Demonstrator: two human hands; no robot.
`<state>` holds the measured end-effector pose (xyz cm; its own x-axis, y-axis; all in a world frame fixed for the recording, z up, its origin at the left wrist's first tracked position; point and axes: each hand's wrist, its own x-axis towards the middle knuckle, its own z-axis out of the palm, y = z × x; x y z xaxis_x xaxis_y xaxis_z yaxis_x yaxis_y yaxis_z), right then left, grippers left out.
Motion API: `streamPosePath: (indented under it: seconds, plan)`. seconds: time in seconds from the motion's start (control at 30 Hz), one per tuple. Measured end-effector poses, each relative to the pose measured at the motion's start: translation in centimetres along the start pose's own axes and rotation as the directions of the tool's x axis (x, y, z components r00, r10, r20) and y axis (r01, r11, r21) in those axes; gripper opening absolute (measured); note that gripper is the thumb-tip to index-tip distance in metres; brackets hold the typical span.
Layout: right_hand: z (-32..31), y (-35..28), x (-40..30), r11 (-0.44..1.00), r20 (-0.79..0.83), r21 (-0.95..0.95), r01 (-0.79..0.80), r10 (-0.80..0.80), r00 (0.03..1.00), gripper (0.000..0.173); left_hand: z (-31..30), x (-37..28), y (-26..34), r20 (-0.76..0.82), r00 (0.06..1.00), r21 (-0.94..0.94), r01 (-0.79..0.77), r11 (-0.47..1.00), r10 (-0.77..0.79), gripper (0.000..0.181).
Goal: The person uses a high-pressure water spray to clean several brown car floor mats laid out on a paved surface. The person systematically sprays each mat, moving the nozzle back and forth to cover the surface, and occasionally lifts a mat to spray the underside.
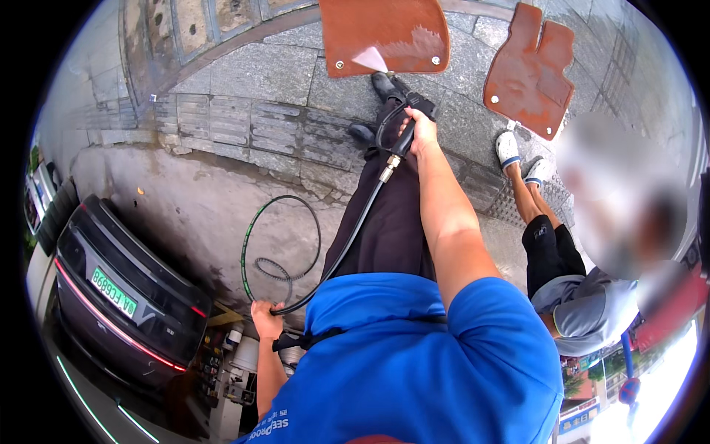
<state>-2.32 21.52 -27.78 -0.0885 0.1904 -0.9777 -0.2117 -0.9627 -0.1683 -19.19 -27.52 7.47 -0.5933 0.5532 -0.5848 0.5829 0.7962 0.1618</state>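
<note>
My right hand (422,129) grips the handle of a black pressure-washer gun (409,119). A white fan of water (371,58) leaves its nozzle over a reddish-brown car floor mat (385,28) on the paving. The mat has two metal eyelets along its near edge. From the gun's brass fitting, a black hose (358,225) runs back to my left hand (268,318), which holds it low beside my waist. Beyond that hand the hose (244,250) hangs in loops. A second reddish-brown mat (530,77), of irregular outline, lies on the right with darker patches.
Another person in white clogs (507,149) and black shorts stands at the right, close to the second mat. A dark car (130,299) is parked at the lower left. Buckets (246,354) and equipment stand beside it. A stone kerb (272,161) crosses behind my boots.
</note>
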Motion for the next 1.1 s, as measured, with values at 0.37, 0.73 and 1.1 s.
streamPosePath:
  seconds: [0.37, 0.73, 1.1]
  plan:
    - [-2.3, -1.2, -1.4, 1.000, 0.015, 0.028, 0.010, -0.011, 1.000, 0.008, -0.2, 2.4, -0.2, 0.007, 0.999, 0.061, -0.051, 0.997, 0.051, 0.034]
    - [-6.4, -2.7, -0.9, 0.964, -0.183, 0.185, 0.193, -0.159, 0.970, 0.010, 0.7, 4.3, -0.3, -0.036, 0.999, 0.083, 0.003, 0.997, 0.000, 0.034]
    - [-6.1, -4.3, -2.2, 0.977, -0.072, 0.128, 0.169, -0.160, 0.984, 0.014, 0.9, 5.1, 0.5, 0.010, 0.998, 0.105, -0.069, 0.992, 0.069, 0.033]
